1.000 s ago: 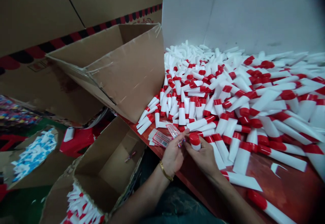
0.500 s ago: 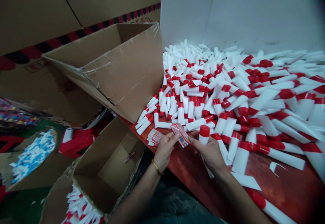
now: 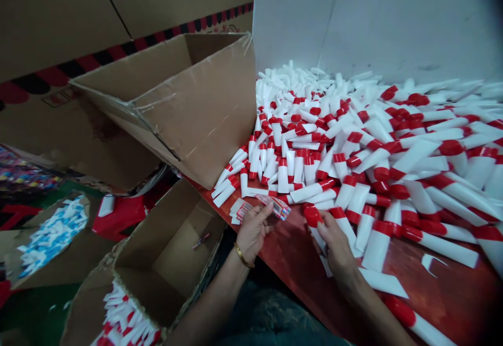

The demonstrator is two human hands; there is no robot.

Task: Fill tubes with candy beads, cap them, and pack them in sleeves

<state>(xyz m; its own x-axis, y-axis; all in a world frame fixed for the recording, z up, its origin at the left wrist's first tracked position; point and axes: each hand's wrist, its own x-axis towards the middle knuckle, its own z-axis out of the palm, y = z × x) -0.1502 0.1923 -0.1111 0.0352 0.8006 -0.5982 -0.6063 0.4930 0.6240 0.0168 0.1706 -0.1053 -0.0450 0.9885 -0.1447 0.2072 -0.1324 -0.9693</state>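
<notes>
Between the thumb and fingers of my left hand (image 3: pixel 253 231) is a small printed label sheet (image 3: pixel 280 208), held over the red tabletop (image 3: pixel 283 257). Close by on its right, my right hand (image 3: pixel 334 238) grips a white tube with a red cap (image 3: pixel 313 215), the cap pointing up and away from me. The lower part of that tube is partly covered by my fingers. More printed labels (image 3: pixel 239 209) lie on the table edge just behind my left hand. A heap of white tubes with red caps (image 3: pixel 326 163) spreads out beyond both hands.
An open cardboard box (image 3: pixel 200 110) stands left of the heap. Below the table edge is another open box (image 3: pixel 157 262), beside a box of red-and-white tubes (image 3: pixel 126 314). Blue-and-white pieces (image 3: pixel 55 236) fill a container at far left. A pale panel (image 3: pixel 373 21) rises behind the heap.
My right hand has drawn slightly away from the label, and the tube in it has tipped from upright to slanted. The label in my left hand has turned to lie flatter.
</notes>
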